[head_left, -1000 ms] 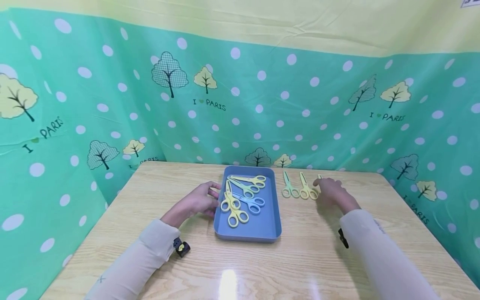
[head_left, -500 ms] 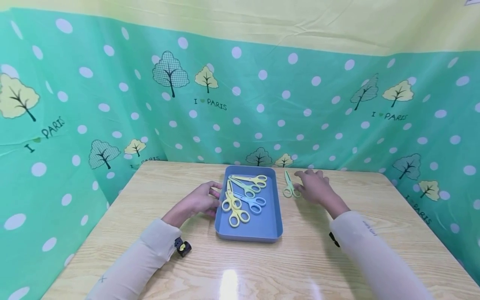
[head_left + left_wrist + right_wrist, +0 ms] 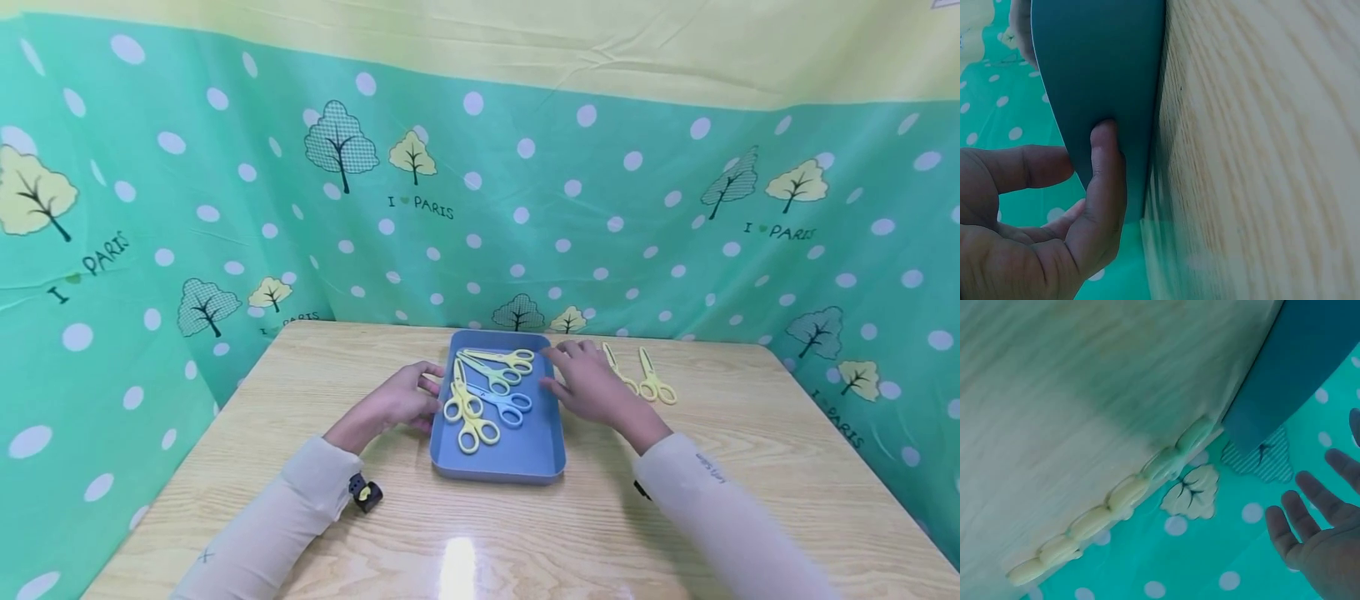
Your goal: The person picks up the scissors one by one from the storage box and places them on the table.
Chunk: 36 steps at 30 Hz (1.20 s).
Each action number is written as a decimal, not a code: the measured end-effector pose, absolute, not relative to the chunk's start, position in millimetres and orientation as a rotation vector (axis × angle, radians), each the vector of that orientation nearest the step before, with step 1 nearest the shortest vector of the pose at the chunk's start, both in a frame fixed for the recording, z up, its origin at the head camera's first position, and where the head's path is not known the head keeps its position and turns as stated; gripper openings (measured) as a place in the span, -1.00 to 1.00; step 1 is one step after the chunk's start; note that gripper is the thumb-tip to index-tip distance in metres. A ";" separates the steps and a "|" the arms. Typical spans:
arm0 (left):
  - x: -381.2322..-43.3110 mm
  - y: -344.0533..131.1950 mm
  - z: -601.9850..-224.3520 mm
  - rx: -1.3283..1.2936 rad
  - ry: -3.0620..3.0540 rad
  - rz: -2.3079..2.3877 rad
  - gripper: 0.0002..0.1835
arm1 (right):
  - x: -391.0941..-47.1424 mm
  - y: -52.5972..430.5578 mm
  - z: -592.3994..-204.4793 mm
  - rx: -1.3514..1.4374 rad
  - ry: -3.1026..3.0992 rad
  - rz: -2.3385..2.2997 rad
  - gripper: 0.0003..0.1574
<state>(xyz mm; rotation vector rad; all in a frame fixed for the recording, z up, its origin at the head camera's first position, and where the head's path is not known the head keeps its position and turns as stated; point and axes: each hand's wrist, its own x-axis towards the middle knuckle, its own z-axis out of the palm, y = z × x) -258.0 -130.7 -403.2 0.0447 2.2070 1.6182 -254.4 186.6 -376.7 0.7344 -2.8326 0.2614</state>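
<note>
In the head view a blue-grey tray [image 3: 517,458] holds several pairs of scissors: blue scissors [image 3: 512,410], green scissors [image 3: 497,377] and yellow scissors [image 3: 477,433]. My left hand [image 3: 401,400] grips the tray's left wall; the left wrist view shows one finger at the rim and another flat against the outer wall. Over the tray's right rim is my right hand [image 3: 592,383], with nothing in it; its fingers are spread apart in the right wrist view. Right of the tray lie yellow scissors [image 3: 657,390]. Green scissors [image 3: 1194,434], hidden from the head view, show in the right wrist view.
The wooden table [image 3: 405,533] ends at a green polka-dot curtain [image 3: 450,275] just behind the tray. On the table the scissors stand in a row along that back edge, handles toward me.
My right hand has moved left from the rightmost yellow scissors, past the others, to the tray's right rim. Both yellow pairs on the table have come into sight. The left hand and tray have stayed put.
</note>
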 end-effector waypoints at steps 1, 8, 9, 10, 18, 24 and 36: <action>-257.8 -130.9 -403.0 0.042 2.208 1.618 -0.34 | -252.8 183.1 -377.1 0.747 -2.827 0.257 -0.38; -257.8 -132.4 -403.2 0.047 2.186 1.638 -0.34 | -244.4 163.5 -381.9 0.877 -2.825 0.220 -0.36; -257.9 -132.5 -403.3 0.048 2.187 1.635 -0.34 | -243.4 161.5 -382.0 0.897 -2.824 0.216 -0.36; -258.1 -132.2 -403.3 0.043 2.187 1.634 -0.34 | -242.4 159.5 -382.0 0.913 -2.827 0.207 -0.36; -258.0 -131.7 -401.4 0.053 2.190 1.631 -0.33 | -241.1 146.0 -381.2 1.014 -2.899 0.168 -0.34; -256.7 -132.9 -402.1 0.044 2.205 1.620 -0.34 | -247.5 137.5 -388.7 1.105 -2.938 0.128 -0.34; -257.7 -131.5 -400.7 0.041 2.202 1.614 -0.33 | -250.2 130.5 -395.8 1.102 -2.999 0.090 -0.46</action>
